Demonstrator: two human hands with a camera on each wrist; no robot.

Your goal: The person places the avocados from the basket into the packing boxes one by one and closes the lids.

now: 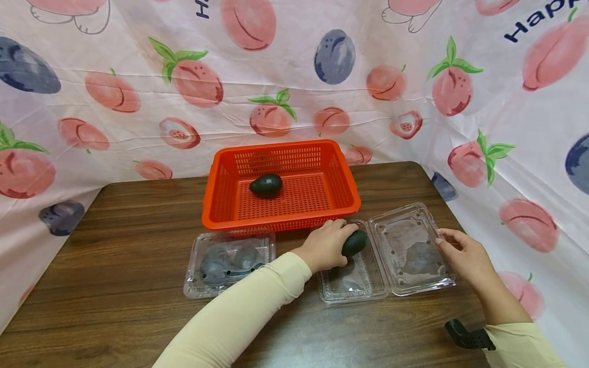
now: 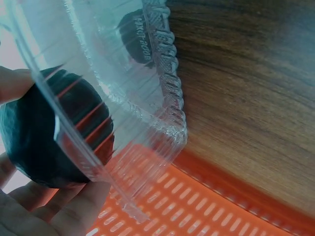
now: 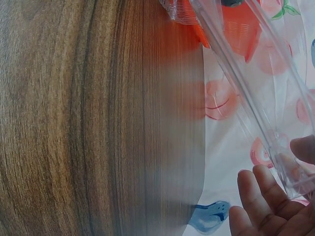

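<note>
My left hand (image 1: pixel 325 246) grips a dark green avocado (image 1: pixel 355 243), with the thumb and fingers around it. The avocado is over the base (image 1: pixel 363 289) of an open clear plastic clamshell box, close to its wall in the left wrist view. On the right the box's hinged lid (image 1: pixel 391 225) is folded open. My right hand (image 1: pixel 467 258) holds the lid's outer edge, thumb (image 3: pixel 304 149) on one side and fingers on the other. Another avocado (image 1: pixel 267 185) lies inside the orange basket (image 1: pixel 280 225) behind the box.
A second clamshell box (image 1: pixel 195 289), closed, stands left of my left forearm, with dark rounded shapes showing through its lid. The wooden table (image 1: pixel 115 266) ends at a fruit-print cloth (image 1: pixel 294 66) behind and to the right. A black strap (image 1: pixel 469 337) is on my right wrist.
</note>
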